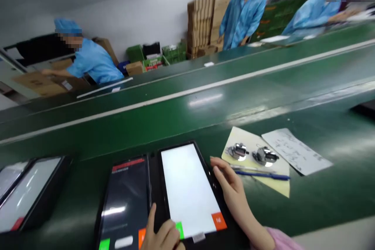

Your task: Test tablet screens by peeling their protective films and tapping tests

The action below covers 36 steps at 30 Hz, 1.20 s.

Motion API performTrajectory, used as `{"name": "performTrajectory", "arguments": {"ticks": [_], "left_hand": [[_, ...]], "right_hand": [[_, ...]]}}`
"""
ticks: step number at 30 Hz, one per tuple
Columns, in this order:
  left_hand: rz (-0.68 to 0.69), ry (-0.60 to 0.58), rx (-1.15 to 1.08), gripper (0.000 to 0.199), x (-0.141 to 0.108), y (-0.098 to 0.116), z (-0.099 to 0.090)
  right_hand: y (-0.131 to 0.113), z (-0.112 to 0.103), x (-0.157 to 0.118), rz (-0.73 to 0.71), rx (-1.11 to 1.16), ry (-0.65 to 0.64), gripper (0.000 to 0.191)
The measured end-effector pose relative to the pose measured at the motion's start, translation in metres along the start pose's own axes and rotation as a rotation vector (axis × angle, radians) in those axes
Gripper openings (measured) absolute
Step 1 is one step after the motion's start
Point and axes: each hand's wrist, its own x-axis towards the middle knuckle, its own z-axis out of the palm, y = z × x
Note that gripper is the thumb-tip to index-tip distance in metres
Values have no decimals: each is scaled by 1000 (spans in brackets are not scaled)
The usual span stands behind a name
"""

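My left hand (161, 234) rests at the bottom edge, its index finger raised against the black frame between two screen devices. The dark screen device (124, 199) shows a red bar and coloured buttons. My right hand (227, 181) reaches in from a pink sleeve, its fingertips close to the right edge of a brightly lit white screen device (187, 191). Just beyond those fingers lies a cream sheet (281, 181) bearing two chrome metal parts (238, 151) (265, 156) and a blue pen (260, 175). Neither hand holds anything visible.
A handwritten white paper (295, 151) lies beside the cream sheet. Another screen device (29, 191) sits at far left on the green conveyor belt (187, 125). Across it stand several co-workers in blue smocks (95, 62) (243, 19), with stacked cardboard boxes (200, 27) and green crates (174, 52).
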Motion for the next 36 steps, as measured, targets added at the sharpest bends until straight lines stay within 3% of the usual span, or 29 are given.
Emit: {"name": "performTrajectory", "arguments": {"ticks": [3,7,13,15,18,23,32,36], "left_hand": [[-12,-57,-90,31,-6,7,-7],[-24,-229,-161,20,-9,5,-23],[-30,-236,-200,27,4,-2,-37],[-39,-247,-214,29,9,-5,-39],[-33,-261,-211,27,15,-8,-41],[-74,-239,-189,29,21,-4,-40],[-213,-212,-232,29,23,9,-29],[-239,-155,-254,29,25,7,-33]], "right_hand": [[1,-4,-6,38,5,-16,35],[-3,-12,-7,48,-10,-51,22],[-22,-29,21,-182,-260,-276,15],[-27,-23,44,-283,-373,-358,20],[-27,3,83,-405,-580,-501,34],[-11,46,121,-442,-702,-550,20],[2,38,129,-451,-692,-540,17],[-21,32,116,-492,-668,-567,17]]}}
